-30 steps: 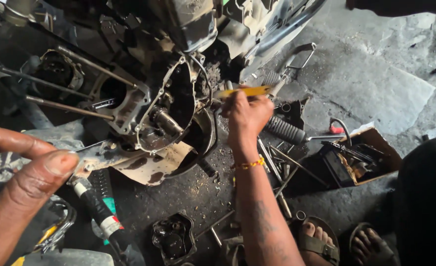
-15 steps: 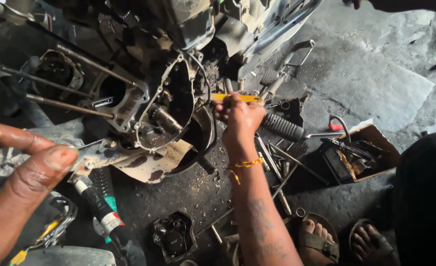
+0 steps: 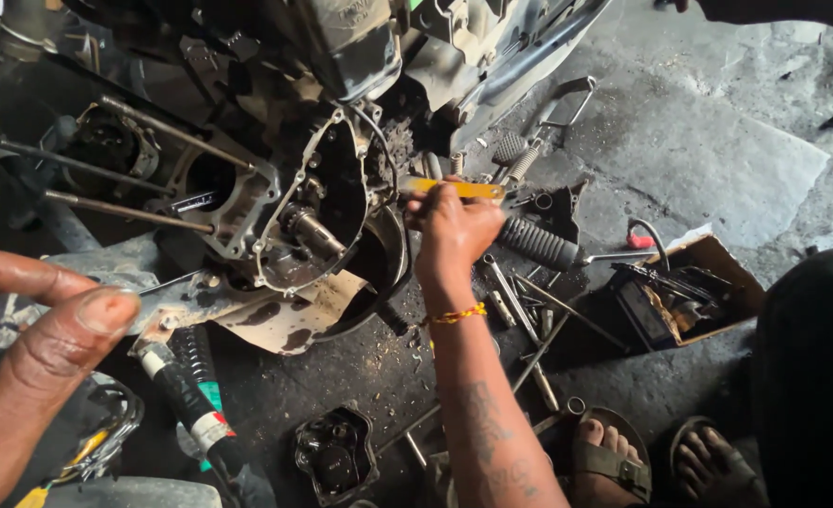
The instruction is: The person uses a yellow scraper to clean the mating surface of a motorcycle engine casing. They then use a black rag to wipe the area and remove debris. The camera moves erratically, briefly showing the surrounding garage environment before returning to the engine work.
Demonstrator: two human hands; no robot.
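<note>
Your left hand (image 3: 31, 357) sits at the near left, thumb and fingers pinched together; what the grip closes on, if anything, you cannot tell from here. Just beyond it a greasy torn gasket (image 3: 285, 320) hangs below the open engine crankcase (image 3: 303, 207), whose bare shaft (image 3: 308, 230) pokes out toward you. Long cylinder studs (image 3: 134, 113) jut out to the far left of the case.

Your right hand (image 3: 454, 230) is at the middle, its grip wrapped fully around a yellow-handled screwdriver (image 3: 459, 188), held level at the right edge of the crankcase opening. The tool looks light and stiff, but everything here is oily, so the handle is likely slippery; holding it around the middle of the handle, as you do, seems the surest place.

On the floor (image 3: 717, 160), near the middle, lies a small dark engine cover (image 3: 334, 456). To the right of your wrist a ribbed black footpeg (image 3: 539, 245) and loose rods and spanners (image 3: 520, 320) crowd the space. Farther right stands a cardboard box of parts (image 3: 689, 292), and another person's sandalled feet (image 3: 651, 461) rest near.
</note>
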